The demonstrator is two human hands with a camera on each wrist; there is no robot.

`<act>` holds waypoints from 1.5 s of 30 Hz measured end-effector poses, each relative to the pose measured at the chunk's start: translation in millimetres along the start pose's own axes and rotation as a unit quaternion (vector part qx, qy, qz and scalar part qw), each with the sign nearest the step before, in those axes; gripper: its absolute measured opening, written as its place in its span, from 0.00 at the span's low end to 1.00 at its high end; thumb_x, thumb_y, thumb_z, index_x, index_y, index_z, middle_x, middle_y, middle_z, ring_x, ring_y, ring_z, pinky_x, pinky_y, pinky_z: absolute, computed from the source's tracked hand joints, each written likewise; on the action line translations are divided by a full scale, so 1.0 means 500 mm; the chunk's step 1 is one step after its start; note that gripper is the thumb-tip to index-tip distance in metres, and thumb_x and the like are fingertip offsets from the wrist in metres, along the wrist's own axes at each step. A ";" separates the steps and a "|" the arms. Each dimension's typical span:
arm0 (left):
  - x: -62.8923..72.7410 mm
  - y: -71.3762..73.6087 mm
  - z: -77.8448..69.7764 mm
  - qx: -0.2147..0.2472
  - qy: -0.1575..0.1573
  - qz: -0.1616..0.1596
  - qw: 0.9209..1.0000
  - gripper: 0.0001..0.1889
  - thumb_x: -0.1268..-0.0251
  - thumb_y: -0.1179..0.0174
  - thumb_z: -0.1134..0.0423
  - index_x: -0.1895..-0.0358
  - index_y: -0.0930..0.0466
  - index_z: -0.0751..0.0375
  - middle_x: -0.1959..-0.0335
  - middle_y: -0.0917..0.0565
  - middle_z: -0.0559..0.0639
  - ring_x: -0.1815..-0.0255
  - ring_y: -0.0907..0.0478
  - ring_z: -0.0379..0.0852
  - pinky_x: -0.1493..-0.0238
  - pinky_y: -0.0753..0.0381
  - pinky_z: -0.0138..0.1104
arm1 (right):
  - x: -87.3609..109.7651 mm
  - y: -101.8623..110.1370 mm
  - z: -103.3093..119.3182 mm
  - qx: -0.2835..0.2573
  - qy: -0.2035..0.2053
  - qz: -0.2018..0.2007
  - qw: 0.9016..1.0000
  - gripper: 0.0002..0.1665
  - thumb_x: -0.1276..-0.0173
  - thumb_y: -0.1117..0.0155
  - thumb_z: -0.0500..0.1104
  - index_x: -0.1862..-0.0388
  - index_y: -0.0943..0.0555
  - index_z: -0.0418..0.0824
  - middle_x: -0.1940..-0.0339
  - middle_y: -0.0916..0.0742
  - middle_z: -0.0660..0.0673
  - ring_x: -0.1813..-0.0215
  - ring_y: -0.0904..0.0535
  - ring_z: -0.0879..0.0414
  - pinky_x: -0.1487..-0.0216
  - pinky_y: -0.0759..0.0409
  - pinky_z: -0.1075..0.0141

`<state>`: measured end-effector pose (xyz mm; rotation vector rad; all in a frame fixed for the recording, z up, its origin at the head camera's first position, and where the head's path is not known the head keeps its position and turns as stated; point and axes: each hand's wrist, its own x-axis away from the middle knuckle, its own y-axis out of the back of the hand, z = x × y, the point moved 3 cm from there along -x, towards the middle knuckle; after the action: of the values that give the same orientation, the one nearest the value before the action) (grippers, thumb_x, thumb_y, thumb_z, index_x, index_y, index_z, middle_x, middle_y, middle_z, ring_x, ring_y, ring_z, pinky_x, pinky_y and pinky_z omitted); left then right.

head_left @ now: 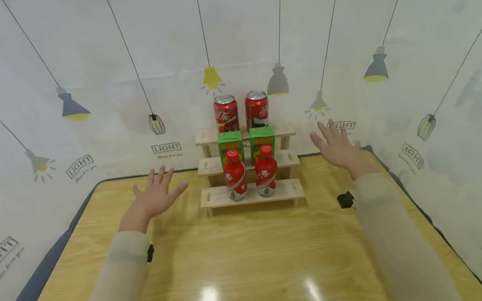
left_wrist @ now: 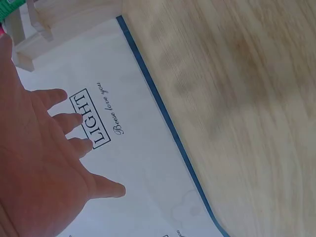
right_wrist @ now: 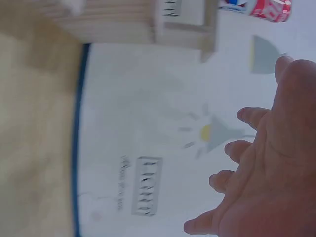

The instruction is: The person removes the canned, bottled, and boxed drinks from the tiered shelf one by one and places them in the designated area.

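Observation:
My left hand (head_left: pixel 155 197) hovers over the table left of a three-step wooden rack (head_left: pixel 210 197), fingers spread and holding nothing. On the rack's other side my right hand (head_left: pixel 339 149) is raised, fingers spread, also holding nothing. Two red bottles (head_left: pixel 235 176) with red caps stand on the lowest step. Behind them, on the middle step, are two green cartons (head_left: pixel 262 139), partly hidden by the bottles. Two red cola cans (head_left: pixel 225 112) stand on the top step. In the right wrist view, part of a can (right_wrist: pixel 270 9) shows beyond the fingers.
The wood-grain table (head_left: pixel 233 256) has a dark blue edge (left_wrist: pixel 163 111). A pale wall covering (head_left: pixel 162 42) printed with hanging lamps rises at the back and sides, close behind the rack. A small black device (head_left: pixel 346 200) is strapped at the right wrist.

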<state>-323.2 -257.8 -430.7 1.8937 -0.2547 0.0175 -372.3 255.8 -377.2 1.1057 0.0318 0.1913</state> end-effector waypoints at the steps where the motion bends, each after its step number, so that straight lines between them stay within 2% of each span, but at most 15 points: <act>1: 0.000 -0.002 -0.003 0.000 -0.001 0.002 1.000 0.54 0.26 0.70 0.18 0.11 0.63 0.53 0.09 0.67 0.61 0.11 0.76 0.69 0.29 0.80 0.84 | -0.004 0.015 0.016 -0.004 0.000 -0.002 1.000 0.56 0.22 0.82 0.81 0.09 0.67 0.49 0.11 0.70 0.35 0.14 0.78 0.24 0.28 0.73 0.13; 5: -0.002 -0.017 -0.020 0.003 -0.010 0.015 1.000 0.54 0.26 0.68 0.18 0.11 0.62 0.53 0.09 0.65 0.61 0.10 0.76 0.68 0.28 0.79 0.84 | -0.024 0.063 0.092 -0.012 0.025 -0.011 1.000 0.56 0.22 0.78 0.81 0.09 0.66 0.50 0.10 0.69 0.37 0.12 0.77 0.27 0.24 0.70 0.15; 10: -0.016 -0.043 -0.049 0.001 -0.020 0.021 1.000 0.55 0.28 0.60 0.18 0.11 0.59 0.52 0.09 0.63 0.60 0.10 0.73 0.67 0.26 0.75 0.84 | -0.059 0.097 0.189 -0.024 0.073 -0.010 0.997 0.55 0.20 0.71 0.78 0.09 0.65 0.49 0.09 0.64 0.35 0.10 0.71 0.30 0.15 0.66 0.25; 12: -0.022 -0.051 -0.062 0.003 -0.024 0.020 1.000 0.57 0.31 0.56 0.18 0.11 0.59 0.51 0.09 0.62 0.61 0.10 0.72 0.67 0.26 0.73 0.84 | -0.073 0.105 0.222 -0.039 0.083 0.011 0.996 0.55 0.19 0.67 0.76 0.09 0.67 0.48 0.09 0.64 0.37 0.09 0.71 0.34 0.12 0.65 0.31; 17: -0.034 -0.069 -0.083 0.001 -0.027 0.025 0.999 0.65 0.39 0.50 0.14 0.11 0.62 0.50 0.09 0.61 0.61 0.09 0.70 0.67 0.25 0.71 0.83 | -0.094 0.111 0.277 -0.115 0.061 0.086 0.988 0.57 0.21 0.61 0.77 0.11 0.74 0.58 0.08 0.64 0.48 0.08 0.70 0.44 0.10 0.62 0.36; 20: -0.043 -0.079 -0.095 -0.003 -0.027 0.033 0.999 0.67 0.42 0.50 0.12 0.11 0.63 0.50 0.09 0.60 0.60 0.09 0.69 0.67 0.24 0.69 0.83 | -0.110 0.107 0.293 -0.158 0.051 0.102 0.981 0.58 0.22 0.57 0.78 0.12 0.76 0.61 0.08 0.64 0.50 0.07 0.67 0.46 0.11 0.56 0.34; 24: -0.052 -0.087 -0.112 -0.003 -0.024 0.045 0.999 0.67 0.44 0.50 0.11 0.11 0.61 0.49 0.09 0.58 0.62 0.09 0.67 0.68 0.25 0.67 0.84 | -0.136 0.092 0.307 -0.231 0.036 0.094 0.968 0.60 0.22 0.48 0.73 0.11 0.74 0.62 0.07 0.57 0.47 0.08 0.57 0.43 0.14 0.47 0.31; 29: -0.056 -0.095 -0.113 -0.010 -0.011 0.058 0.998 0.67 0.44 0.45 0.13 0.11 0.58 0.51 0.10 0.55 0.63 0.10 0.65 0.69 0.26 0.63 0.84 | -0.164 0.061 0.312 -0.336 0.015 0.065 0.939 0.59 0.23 0.37 0.65 0.10 0.64 0.63 0.09 0.45 0.45 0.09 0.48 0.43 0.15 0.42 0.32; 34: -0.069 -0.106 -0.114 -0.021 -0.017 0.056 0.998 0.68 0.45 0.49 0.11 0.11 0.55 0.55 0.10 0.51 0.62 0.10 0.61 0.69 0.26 0.61 0.85 | -0.184 0.045 0.306 -0.385 0.010 0.023 0.922 0.51 0.22 0.36 0.63 0.11 0.51 0.61 0.12 0.36 0.45 0.12 0.41 0.45 0.16 0.38 0.33; 39: -0.084 -0.119 -0.120 -0.005 -0.016 0.045 0.999 0.71 0.49 0.52 0.07 0.14 0.48 0.60 0.12 0.44 0.62 0.10 0.57 0.67 0.26 0.62 0.84 | -0.195 0.035 0.296 -0.429 0.006 0.010 0.903 0.45 0.23 0.35 0.63 0.13 0.42 0.64 0.15 0.32 0.47 0.15 0.38 0.47 0.18 0.33 0.35; 41: -0.083 -0.127 -0.119 0.008 -0.010 0.046 0.999 0.72 0.51 0.52 0.06 0.14 0.46 0.61 0.13 0.41 0.62 0.10 0.55 0.66 0.24 0.61 0.83 | -0.195 0.031 0.296 -0.438 0.006 0.011 0.899 0.45 0.25 0.33 0.62 0.14 0.40 0.64 0.16 0.31 0.47 0.16 0.36 0.47 0.19 0.31 0.36; 43: -0.079 -0.136 -0.116 0.017 -0.003 0.047 0.999 0.73 0.54 0.53 0.05 0.15 0.45 0.62 0.14 0.39 0.63 0.10 0.51 0.66 0.23 0.58 0.82 | -0.193 0.027 0.296 -0.436 0.007 0.008 0.900 0.44 0.26 0.31 0.61 0.15 0.37 0.64 0.17 0.29 0.47 0.17 0.35 0.48 0.20 0.30 0.36; 45: -0.075 -0.146 -0.112 0.017 0.003 0.044 0.999 0.74 0.56 0.55 0.04 0.15 0.43 0.62 0.15 0.36 0.63 0.13 0.44 0.66 0.23 0.50 0.80 | -0.188 0.027 0.301 -0.431 0.011 0.007 0.902 0.42 0.26 0.31 0.61 0.17 0.35 0.64 0.17 0.28 0.47 0.17 0.35 0.48 0.20 0.30 0.35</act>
<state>-340.0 -176.4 -485.4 1.9156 -0.3364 0.0870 -448.5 112.4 -304.2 0.2163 -0.0395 0.2004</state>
